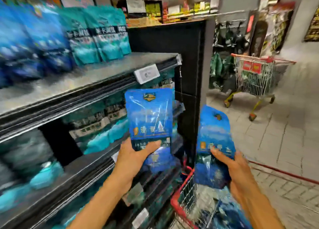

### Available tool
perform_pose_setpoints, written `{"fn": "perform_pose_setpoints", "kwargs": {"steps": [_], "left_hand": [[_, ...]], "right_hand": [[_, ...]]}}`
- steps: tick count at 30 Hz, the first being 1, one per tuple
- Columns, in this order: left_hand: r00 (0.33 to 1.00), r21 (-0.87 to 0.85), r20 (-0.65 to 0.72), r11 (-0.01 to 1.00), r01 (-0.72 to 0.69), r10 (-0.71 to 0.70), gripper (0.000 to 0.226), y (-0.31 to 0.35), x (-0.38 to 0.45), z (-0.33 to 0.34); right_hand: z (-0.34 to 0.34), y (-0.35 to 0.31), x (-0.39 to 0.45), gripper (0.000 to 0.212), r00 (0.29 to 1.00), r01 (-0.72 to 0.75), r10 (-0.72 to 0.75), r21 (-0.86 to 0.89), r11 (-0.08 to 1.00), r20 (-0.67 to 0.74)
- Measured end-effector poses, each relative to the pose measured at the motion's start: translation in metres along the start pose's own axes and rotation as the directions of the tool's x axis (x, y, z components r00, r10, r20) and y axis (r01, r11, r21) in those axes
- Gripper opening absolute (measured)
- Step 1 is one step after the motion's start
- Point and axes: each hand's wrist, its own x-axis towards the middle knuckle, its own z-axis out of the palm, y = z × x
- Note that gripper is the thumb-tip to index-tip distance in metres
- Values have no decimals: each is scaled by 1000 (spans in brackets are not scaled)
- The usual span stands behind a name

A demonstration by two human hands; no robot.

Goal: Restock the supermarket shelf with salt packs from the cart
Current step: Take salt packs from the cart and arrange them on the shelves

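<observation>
Salt packs point(149, 118) in both hands.

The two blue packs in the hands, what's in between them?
Between the left pack and right pack, the head view shows only the shelf's dark end panel.

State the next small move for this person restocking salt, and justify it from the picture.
Probably lift the left hand's glossy blue salt pack onto the grey metal shelf: it is upright beside the bare front strip there, while the right hand holds another blue pack over the red-rimmed wire cart.
</observation>
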Motion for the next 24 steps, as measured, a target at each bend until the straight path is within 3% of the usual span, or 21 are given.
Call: {"fn": "perform_pose_setpoints", "kwargs": {"steps": [6, 9, 14, 17, 21, 24], "left_hand": [[970, 25, -168, 985, -173, 175, 35, 73, -34, -76], [943, 56, -244, 974, -221, 228, 37, 104, -49, -105], [857, 212, -388, 938, -274, 338, 31, 153, -68, -153], [810, 239, -467, 933, -270, 354, 36, 185, -77, -185], [731, 245, -606, 948, -202, 313, 41, 215, -74, -237], [685, 220, -669, 957, -189, 289, 37, 224, -58, -281]], "right_hand": [[117, -41, -5, 40, 937, 64, -81, 60, 996, 341], [172, -67, -6, 32, 856, 102, -125, 73, 992, 502], [264, -109, -4, 36, 679, 104, -170, 136, 985, 714], [316, -132, 2, 26, 579, 86, -182, 162, 983, 795], [389, -148, 4, 40, 463, 67, -192, 181, 981, 865], [446, -145, 6, 35, 416, 96, -161, 133, 986, 895]]}}
